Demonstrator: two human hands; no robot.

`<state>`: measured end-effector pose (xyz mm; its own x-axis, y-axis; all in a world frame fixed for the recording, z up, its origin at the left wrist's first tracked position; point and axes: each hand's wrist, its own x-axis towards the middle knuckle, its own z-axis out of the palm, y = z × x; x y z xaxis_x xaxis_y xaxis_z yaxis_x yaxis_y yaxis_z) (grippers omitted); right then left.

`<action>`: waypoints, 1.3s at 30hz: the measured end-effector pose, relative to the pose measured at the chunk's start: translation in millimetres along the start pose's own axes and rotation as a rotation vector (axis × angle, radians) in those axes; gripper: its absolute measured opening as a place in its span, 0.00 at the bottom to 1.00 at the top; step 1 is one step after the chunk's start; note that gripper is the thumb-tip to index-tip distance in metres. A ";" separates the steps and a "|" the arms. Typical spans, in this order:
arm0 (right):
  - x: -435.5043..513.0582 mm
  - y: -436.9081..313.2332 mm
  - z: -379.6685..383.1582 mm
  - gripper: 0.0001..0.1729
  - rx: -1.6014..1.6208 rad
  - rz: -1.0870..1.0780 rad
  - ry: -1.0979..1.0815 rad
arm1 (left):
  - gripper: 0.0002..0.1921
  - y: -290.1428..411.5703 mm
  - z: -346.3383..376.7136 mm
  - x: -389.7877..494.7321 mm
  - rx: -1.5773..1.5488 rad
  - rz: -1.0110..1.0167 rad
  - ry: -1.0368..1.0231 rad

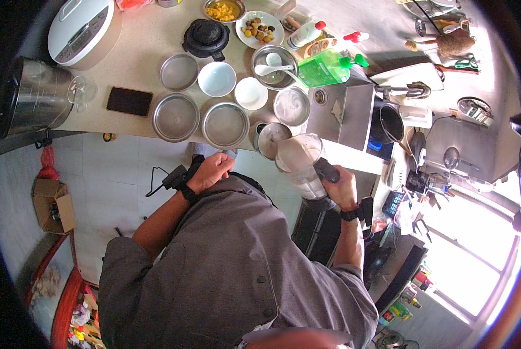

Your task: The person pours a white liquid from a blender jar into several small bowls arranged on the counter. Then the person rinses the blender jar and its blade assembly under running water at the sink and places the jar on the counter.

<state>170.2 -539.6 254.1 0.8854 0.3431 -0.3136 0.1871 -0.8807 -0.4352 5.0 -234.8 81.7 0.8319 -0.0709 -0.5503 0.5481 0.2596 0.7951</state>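
Observation:
My right hand [343, 190] grips the black handle of a clear blender jug [306, 179]. The jug is tilted towards the counter, and a pale, creamy liquid shows inside. Beside its rim, a small metal bowl [272, 141] at the counter's front edge holds similar pale liquid; the jug partly overlaps it. My left hand [212, 171] is loosely curled in front of my body, with nothing visible in it. Two round metal dishes [176, 118] [225, 125] stand on the counter beyond it. A metal bowl with whitish residue [291, 106] stands beyond the jug.
The stone counter [125, 74] bears a rice cooker [83, 32], a dark phone [129, 101], a black lid [206, 38], white bowls [217, 79] and a fruit plate [242, 38]. A green soap bottle [324, 68] stands by the steel sink [352, 113]. A cardboard box [53, 207] is at left.

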 end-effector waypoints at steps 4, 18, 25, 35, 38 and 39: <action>-7.1 11.1 -1.4 0.17 0.086 0.054 -0.013 | 0.22 -2.8 -2.4 -1.4 0.006 -0.007 -0.002; -18.1 47.1 5.9 0.08 0.306 -0.009 0.130 | 0.16 2.3 -2.4 -3.6 -0.001 -0.022 0.053; 11.1 34.3 -17.0 0.17 0.400 0.034 0.120 | 0.17 4.0 -0.9 -5.2 -0.034 0.014 0.083; 86.4 16.2 -21.6 0.08 0.114 -0.005 0.126 | 0.19 -4.2 -4.9 -7.5 -0.119 0.051 0.161; 99.3 14.2 -18.9 0.10 0.031 0.026 0.104 | 0.19 -7.0 -7.4 -7.8 -0.134 0.055 0.177; 101.9 14.1 -19.2 0.10 0.060 -0.023 0.088 | 0.19 -7.7 -8.2 -7.8 -0.151 0.051 0.182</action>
<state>271.3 -523.3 232.2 0.9155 0.3310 -0.2286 0.1847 -0.8508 -0.4920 -6.4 -228.4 77.7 0.8212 0.1175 -0.5584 0.4753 0.4005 0.7834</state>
